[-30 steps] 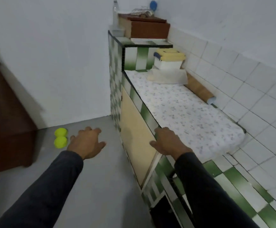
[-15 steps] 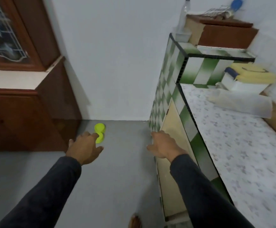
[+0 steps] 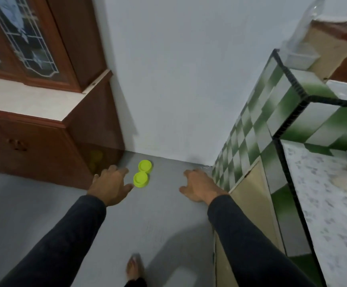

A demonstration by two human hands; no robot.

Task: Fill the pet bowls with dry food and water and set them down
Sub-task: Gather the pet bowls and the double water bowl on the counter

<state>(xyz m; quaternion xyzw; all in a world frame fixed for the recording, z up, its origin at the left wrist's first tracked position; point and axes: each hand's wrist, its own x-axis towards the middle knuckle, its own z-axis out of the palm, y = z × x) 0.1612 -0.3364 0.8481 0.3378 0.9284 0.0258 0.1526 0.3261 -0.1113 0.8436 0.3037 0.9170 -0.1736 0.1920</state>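
Now the view has been swung from the bench to the grey floor, where the lime-green twin plastic pet bowl (image 3: 143, 173) lies near the wall, approached by left hand (image 3: 112, 186) and right hand (image 3: 200, 188), fingers spread and empty, pickup judged next.

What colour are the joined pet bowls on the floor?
Bright lime green plastic double pet bowls, clearest in the head view.

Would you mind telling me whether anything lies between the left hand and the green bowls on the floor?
Nothing visible does. The left hand is open beside the green bowls, with only bare grey floor between them. The wooden cabinet stands off to the left.
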